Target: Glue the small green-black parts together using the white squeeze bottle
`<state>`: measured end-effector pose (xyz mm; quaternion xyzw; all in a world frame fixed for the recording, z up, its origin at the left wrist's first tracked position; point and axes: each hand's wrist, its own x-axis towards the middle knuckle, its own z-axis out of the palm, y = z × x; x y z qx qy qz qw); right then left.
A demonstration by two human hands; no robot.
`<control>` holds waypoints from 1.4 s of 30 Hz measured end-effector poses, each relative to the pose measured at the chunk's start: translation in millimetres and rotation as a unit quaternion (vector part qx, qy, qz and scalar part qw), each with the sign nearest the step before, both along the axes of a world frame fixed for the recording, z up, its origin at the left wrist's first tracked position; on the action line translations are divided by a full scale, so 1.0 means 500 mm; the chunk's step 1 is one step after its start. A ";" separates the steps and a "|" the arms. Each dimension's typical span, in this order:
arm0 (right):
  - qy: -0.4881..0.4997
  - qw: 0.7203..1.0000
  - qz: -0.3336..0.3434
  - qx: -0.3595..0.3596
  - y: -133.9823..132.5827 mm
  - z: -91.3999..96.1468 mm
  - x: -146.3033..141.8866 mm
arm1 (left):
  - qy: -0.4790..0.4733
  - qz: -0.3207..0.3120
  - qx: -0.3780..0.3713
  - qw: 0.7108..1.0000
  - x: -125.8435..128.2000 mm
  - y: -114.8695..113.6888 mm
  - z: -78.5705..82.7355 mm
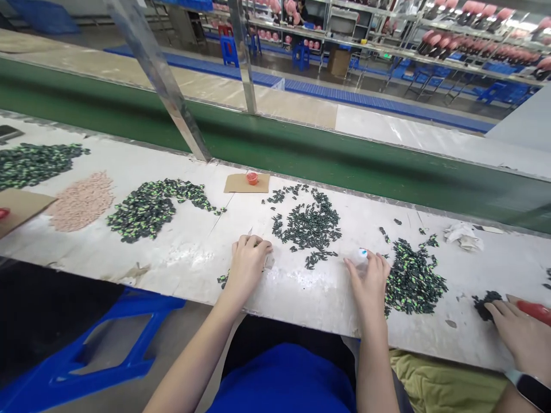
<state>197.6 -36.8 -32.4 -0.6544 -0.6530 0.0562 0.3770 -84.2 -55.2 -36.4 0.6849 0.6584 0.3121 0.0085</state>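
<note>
My left hand [246, 265] rests on the white worktable [193, 252], fingers curled over something small I cannot make out. My right hand [370, 278] is closed around a small clear bottle with a blue-and-white cap [360, 255]. Between and beyond the hands lies a pile of small dark parts [310, 226]. A pile of dark parts with green marks [413, 278] sits just right of my right hand. A few loose parts [222, 280] lie by my left wrist.
Further left are another green-marked pile [146, 209], a pink pile [81, 201] and a cardboard piece with a red cap [252, 179]. A co-worker's hand [523, 332] with a wristband holds a red thing at the right. A green conveyor belt [344, 160] runs behind.
</note>
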 end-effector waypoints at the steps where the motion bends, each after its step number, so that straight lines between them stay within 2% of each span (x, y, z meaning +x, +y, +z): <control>1: 0.021 1.000 0.003 -0.008 0.001 0.001 -0.006 | -0.007 -0.007 -0.002 1.000 -0.002 0.000 0.003; 5: 0.168 0.983 -0.004 -0.072 -0.017 0.023 -0.018 | -0.045 -0.043 0.001 0.998 0.023 -0.004 0.021; 8: 0.286 0.951 0.009 -0.122 -0.042 0.041 -0.019 | -0.089 -0.122 -0.033 0.988 0.077 -0.016 0.029; 12: 0.364 0.926 0.002 -0.101 -0.069 0.045 -0.016 | -0.143 -0.203 -0.094 0.964 0.142 -0.040 0.019; 15: 0.446 0.891 -0.036 -0.073 -0.081 0.034 -0.016 | -0.154 -0.211 -0.098 0.960 0.153 -0.059 0.001; 17: 0.498 0.863 -0.049 -0.066 -0.086 0.026 -0.019 | -0.145 -0.196 -0.074 0.967 0.147 -0.069 -0.009; 19: 0.522 0.849 -0.057 -0.058 -0.089 0.019 -0.025 | -0.131 -0.170 -0.051 0.975 0.139 -0.077 -0.015; 22: 0.508 0.856 -0.067 -0.067 -0.092 0.015 -0.038 | -0.124 -0.145 -0.049 0.980 0.131 -0.082 -0.015; 27: 0.437 0.889 -0.073 -0.120 -0.093 0.019 -0.068 | -0.143 -0.158 -0.078 0.974 0.130 -0.077 -0.014; 31: 0.401 0.905 -0.055 -0.131 -0.091 0.025 -0.086 | -0.162 -0.152 -0.089 0.971 0.131 -0.073 -0.014; 42: 0.399 0.904 -0.050 -0.144 -0.089 0.032 -0.093 | -0.177 -0.131 -0.081 0.972 0.134 -0.074 -0.014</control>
